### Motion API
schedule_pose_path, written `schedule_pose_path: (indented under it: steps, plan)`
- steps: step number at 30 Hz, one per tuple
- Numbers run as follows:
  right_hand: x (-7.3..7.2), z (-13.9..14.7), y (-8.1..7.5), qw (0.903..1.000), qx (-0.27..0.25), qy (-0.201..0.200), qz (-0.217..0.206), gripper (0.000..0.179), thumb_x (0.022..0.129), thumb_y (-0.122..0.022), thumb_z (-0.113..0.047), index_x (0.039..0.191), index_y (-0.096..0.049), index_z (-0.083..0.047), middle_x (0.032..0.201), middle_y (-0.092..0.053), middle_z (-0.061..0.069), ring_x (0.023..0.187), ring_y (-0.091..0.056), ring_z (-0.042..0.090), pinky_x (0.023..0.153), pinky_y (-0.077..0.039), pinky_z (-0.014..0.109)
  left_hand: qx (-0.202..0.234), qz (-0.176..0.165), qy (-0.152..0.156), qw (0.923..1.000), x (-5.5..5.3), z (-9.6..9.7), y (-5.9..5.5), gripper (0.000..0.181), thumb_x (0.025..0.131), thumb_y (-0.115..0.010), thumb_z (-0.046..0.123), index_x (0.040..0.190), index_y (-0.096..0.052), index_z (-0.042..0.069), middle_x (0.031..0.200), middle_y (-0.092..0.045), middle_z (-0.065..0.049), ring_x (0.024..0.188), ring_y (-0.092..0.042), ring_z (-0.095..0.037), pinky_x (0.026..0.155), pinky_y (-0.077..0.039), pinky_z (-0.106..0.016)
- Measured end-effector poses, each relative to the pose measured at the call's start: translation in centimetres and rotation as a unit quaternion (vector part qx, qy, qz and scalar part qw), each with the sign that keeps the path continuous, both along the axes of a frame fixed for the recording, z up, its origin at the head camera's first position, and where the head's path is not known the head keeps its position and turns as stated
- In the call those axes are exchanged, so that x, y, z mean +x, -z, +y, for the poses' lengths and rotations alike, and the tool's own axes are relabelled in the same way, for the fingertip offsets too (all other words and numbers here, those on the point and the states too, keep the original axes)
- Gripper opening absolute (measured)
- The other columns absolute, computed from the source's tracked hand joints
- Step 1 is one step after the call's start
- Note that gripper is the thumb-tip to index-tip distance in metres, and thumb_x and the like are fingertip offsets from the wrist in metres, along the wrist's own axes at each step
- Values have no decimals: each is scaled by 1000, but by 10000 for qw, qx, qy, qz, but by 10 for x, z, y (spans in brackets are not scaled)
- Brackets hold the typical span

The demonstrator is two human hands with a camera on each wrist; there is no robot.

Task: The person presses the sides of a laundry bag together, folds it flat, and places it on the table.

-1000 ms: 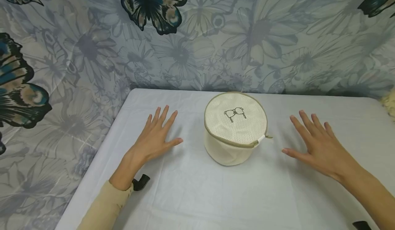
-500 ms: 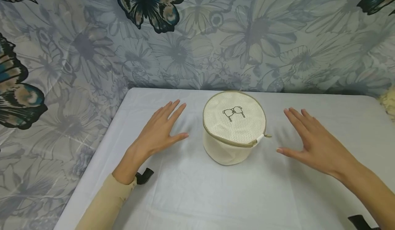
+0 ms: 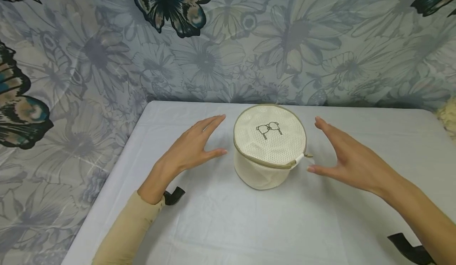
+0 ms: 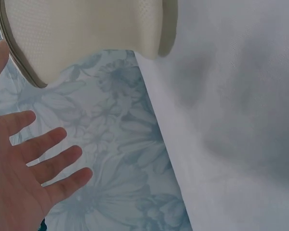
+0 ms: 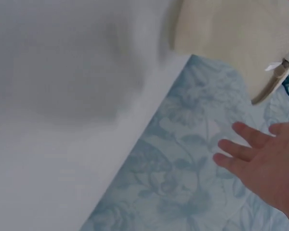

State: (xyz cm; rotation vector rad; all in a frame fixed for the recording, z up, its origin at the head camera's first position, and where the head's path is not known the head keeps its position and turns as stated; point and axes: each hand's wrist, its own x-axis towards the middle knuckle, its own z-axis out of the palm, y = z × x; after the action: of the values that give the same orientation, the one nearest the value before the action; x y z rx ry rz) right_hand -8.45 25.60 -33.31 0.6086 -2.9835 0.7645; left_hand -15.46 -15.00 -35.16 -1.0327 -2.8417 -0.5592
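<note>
A round cream fabric zip bag (image 3: 269,138) stands upright on the white table, its mesh lid edged with an olive zipper and printed with a pair of glasses. The zip pull (image 3: 308,155) is at its right side. My left hand (image 3: 189,146) hovers to the left of the bag, fingers extended and thumb apart. On the other side, my right hand (image 3: 360,162) is held with its thumb and fingers spread, near the zip pull. Both wrist views show the palms and straight fingers beside the bag (image 4: 86,33), holding nothing.
A white cloth covers the table (image 3: 228,225), whose back edge meets a wall hanging (image 3: 299,39) of flowers and butterflies. Something pale yellow and fluffy (image 3: 448,116) shows at the far right edge. Black straps (image 3: 174,196) hang at the wrists.
Both hands have moved inward toward the bag, left hand to the right and right hand to the left, turning their palms to face it. The bag has stayed in place.
</note>
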Motion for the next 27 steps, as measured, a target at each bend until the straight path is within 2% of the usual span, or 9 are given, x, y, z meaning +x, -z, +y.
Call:
schedule_pose_path:
  steps: [5, 13, 17, 22, 27]
  plan:
    - [-5, -8, -1, 9998, -138, -52, -147, 117, 76, -84, -49, 161, -4, -31, 158, -35, 11, 140, -35, 43, 101, -35, 67, 234, -323, 86, 9992, 0, 8, -3, 90, 88, -56, 69, 159, -11, 38, 158, -35, -1, 143, -35, -22, 112, -37, -46]
    - [-10, -17, 4, 9972, -592, -144, -428, 117, 76, -85, -47, 161, -6, -30, 157, -36, 7, 144, -30, 38, 105, -32, 66, 529, -470, 384, 9968, -2, 17, -5, 89, 89, -60, 64, 160, -16, 32, 157, -35, 0, 142, -36, -19, 112, -38, -45]
    - [-12, -21, 6, 9963, -656, -140, -538, 116, 75, -85, -48, 160, -9, -31, 161, -29, 7, 146, -27, 36, 108, -31, 64, 658, -497, 496, 9954, -3, 21, -4, 85, 89, -61, 63, 159, -22, 32, 155, -37, 3, 142, -37, -17, 111, -39, -44]
    - [-13, -24, 7, 9953, -779, -365, -439, 111, 76, -85, -45, 161, -16, -25, 162, -25, 9, 145, -28, 38, 107, -32, 64, 961, -603, 713, 9910, -4, 26, -2, 82, 89, -66, 57, 157, -28, 30, 154, -38, 6, 140, -38, -14, 111, -38, -42]
    - [-12, -27, 11, 9922, -1094, -494, -325, 109, 76, -86, -37, 160, -18, -21, 161, -28, 11, 137, -39, 44, 101, -38, 64, 1258, -830, 858, 9849, -4, 31, 1, 82, 87, -71, 54, 155, -34, 26, 151, -41, 6, 131, -45, -10, 109, -40, -40]
